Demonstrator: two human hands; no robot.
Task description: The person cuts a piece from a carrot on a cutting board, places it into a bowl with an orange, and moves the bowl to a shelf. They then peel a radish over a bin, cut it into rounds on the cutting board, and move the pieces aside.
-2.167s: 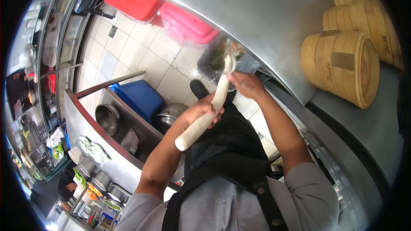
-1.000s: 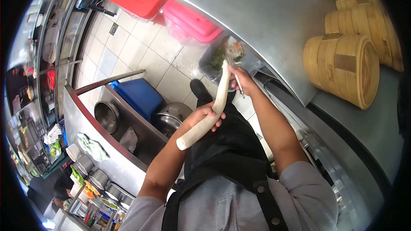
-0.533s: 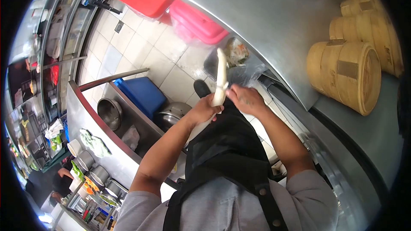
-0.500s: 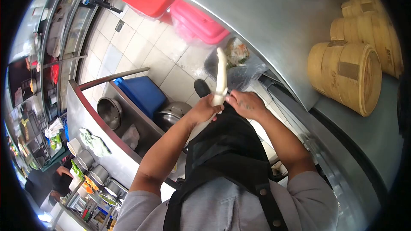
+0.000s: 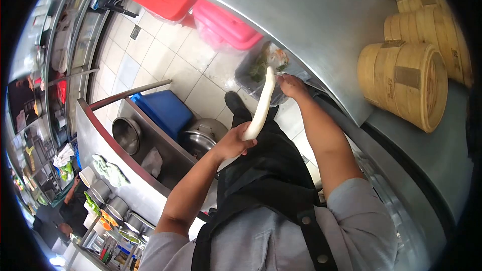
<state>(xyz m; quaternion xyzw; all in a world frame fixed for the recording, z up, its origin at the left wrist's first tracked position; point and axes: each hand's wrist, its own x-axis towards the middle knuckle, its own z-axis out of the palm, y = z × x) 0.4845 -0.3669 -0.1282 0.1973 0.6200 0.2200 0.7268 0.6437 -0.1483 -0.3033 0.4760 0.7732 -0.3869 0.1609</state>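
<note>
My left hand [image 5: 235, 143] is wrapped around the lower part of a long, pale white radish [image 5: 262, 105], which tilts up and away from my body. The radish is slightly curved, and its far tip reaches over a grey waste bin [image 5: 243, 74]. Close to that tip, my right hand [image 5: 292, 85] is closed on a small peeler, largely hidden by the fingers. Inside the bin are green and orange scraps [image 5: 273, 60] and a clear plastic liner.
Bamboo steamers [image 5: 396, 83] stand on the steel counter [image 5: 311, 25] at right. A red tub [image 5: 160, 0] and a pink tub [image 5: 226, 22] are on the tiled floor. A blue bin [image 5: 163, 110] and metal bowls [image 5: 127, 133] sit at left. Another person [image 5: 75, 203] is at far left.
My right hand has moved away from my body along the radish, from near my left hand to the far tip. The radish has tilted slightly, and my left hand has shifted a little lower.
</note>
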